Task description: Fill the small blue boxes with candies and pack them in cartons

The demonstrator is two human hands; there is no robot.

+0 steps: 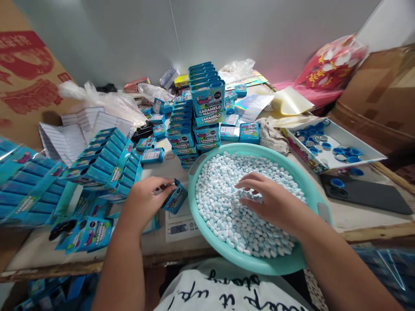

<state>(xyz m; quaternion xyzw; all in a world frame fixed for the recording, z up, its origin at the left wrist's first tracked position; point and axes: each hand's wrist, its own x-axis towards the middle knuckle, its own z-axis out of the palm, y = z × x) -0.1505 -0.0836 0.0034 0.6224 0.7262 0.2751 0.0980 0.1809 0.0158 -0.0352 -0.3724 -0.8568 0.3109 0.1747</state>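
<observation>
My left hand point(151, 194) grips a small blue candy box point(175, 199) between thumb and fingers, just above the left part of a white digital scale point(182, 229). Over the middle of a turquoise basin point(214, 247), my right hand point(264, 194) hovers at the heap of white and pale blue candies point(223, 194), its fingers curved and apart. No candy can be made out between those fingers. Directly behind the basin rise stacked blue candy boxes point(207, 101) with round openings on top.
More boxes in display trays point(100, 164) stand at left, near flat printed cartons point(92, 235). A white tray point(350, 162) of blue caps and a dark phone point(372, 194) lie right of the basin. Brown cardboard boxes point(379, 99) flank the table.
</observation>
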